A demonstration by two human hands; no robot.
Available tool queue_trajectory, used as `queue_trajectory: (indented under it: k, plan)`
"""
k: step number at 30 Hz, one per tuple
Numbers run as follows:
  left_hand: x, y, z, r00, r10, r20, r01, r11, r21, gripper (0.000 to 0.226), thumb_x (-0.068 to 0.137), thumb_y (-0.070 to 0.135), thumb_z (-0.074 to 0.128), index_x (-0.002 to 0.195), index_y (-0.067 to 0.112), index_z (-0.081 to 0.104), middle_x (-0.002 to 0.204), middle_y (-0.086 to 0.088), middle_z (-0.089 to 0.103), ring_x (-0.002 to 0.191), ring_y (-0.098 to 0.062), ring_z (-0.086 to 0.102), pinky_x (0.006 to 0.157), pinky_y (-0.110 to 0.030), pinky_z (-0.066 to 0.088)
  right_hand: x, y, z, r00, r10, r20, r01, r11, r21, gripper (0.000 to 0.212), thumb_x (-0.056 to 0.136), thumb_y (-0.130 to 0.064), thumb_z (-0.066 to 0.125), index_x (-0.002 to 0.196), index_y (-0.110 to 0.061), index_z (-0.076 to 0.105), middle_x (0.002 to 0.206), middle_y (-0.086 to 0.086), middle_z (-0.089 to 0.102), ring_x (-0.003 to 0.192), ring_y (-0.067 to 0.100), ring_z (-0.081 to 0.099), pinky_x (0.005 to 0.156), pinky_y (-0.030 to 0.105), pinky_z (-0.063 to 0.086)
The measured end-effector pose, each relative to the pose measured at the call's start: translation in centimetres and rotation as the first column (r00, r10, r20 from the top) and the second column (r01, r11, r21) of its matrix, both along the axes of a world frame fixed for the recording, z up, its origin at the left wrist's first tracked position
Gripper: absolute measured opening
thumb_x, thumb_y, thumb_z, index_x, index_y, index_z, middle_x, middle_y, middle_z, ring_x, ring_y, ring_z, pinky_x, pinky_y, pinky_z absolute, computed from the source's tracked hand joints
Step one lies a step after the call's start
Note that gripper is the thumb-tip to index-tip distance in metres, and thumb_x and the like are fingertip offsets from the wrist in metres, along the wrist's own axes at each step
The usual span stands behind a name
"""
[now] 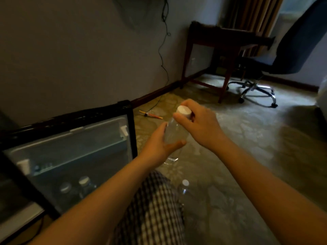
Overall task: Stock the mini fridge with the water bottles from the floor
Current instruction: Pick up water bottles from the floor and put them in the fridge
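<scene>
A clear water bottle [174,133] is held in the air just right of the open mini fridge door [131,121], between both hands. The right hand [201,124] grasps it at the top, fingers curled round the white cap [184,110]. The left hand [157,147] wraps the body from below, thumb across the front. This looks like a hand-over — the top grip suits lifting a bottle off the carpet, the body grip suits sliding it sideways into a rack, and the left hand is the one nearer the door. The door is swung wide so its inner side faces the person. Two capped bottles [84,183] already stand in its lower rack, so the task seems under way but not finished. One more bottle [185,186] stands on the carpet to the right of the door, beside the checked trouser leg [155,209], and is presumably next in line.

Hard to read: the held bottle's base blurs into the patterned carpet, and its water level cannot be told. The fridge cabinet is cut off at the left edge, so how full it is cannot be known. The floor bottle shows little beyond its cap and shoulder. Well beyond the door, a thin yellow stick-like thing [150,114] lies near the skirting — pencil or tool, I cannot say
</scene>
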State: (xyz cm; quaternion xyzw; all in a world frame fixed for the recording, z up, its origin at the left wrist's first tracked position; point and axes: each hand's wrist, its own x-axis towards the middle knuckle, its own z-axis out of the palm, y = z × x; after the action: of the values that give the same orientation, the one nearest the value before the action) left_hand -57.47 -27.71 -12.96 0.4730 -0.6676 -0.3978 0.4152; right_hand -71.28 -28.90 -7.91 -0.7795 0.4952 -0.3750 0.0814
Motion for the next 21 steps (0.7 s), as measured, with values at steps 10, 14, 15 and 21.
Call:
queue_trajectory:
  k: [10,14,15,21]
  plan:
    - [13.2,-0.1,-1.7,0.977,0.210,0.044,-0.214,0.970,0.114,0.055,0.081,0.029,0.067,0.131,0.020,0.048,0.125,-0.001,0.059,0.111,-0.020,0.057,0.092,-0.035,0.047,13.7,-3.0,-0.7,0.967,0.197,-0.161,-0.179,0.976,0.122,0.028,0.090,-0.040,0.052,0.101,-0.015,0.055,0.084,0.004,0.060,0.083,0.023,0.059,0.068,0.033,0.043]
    - [16.9,0.4,-5.6,0.956,0.270,0.111,-0.288,0.933,0.214,0.048,0.084,0.031,0.064,0.128,0.019,0.052,0.116,-0.008,0.064,0.102,-0.023,0.061,0.085,-0.039,0.051,18.1,-3.3,-4.2,0.906,0.233,-0.353,-0.166,0.964,0.209,0.038,0.094,-0.038,0.046,0.118,-0.010,0.049,0.103,0.015,0.064,0.096,0.033,0.058,0.072,0.032,0.035]
    - [17.6,0.5,-6.7,0.952,0.285,0.114,-0.304,0.922,0.241,0.047,0.084,0.032,0.063,0.127,0.018,0.053,0.115,-0.011,0.064,0.100,-0.025,0.062,0.083,-0.041,0.053,18.8,-3.4,-5.2,0.888,0.238,-0.393,-0.155,0.961,0.230,0.038,0.094,-0.038,0.045,0.120,-0.009,0.048,0.105,0.016,0.064,0.097,0.035,0.058,0.073,0.034,0.037]
    - [19.8,0.6,-13.0,0.908,0.417,0.034,-0.387,0.805,0.450,0.045,0.092,0.016,0.053,0.135,0.006,0.043,0.130,-0.018,0.055,0.112,-0.032,0.058,0.085,-0.040,0.053,21.5,-3.8,-11.9,0.803,0.263,-0.535,-0.086,0.939,0.332,0.042,0.096,-0.035,0.043,0.128,-0.007,0.039,0.117,0.020,0.060,0.105,0.039,0.057,0.081,0.042,0.046]
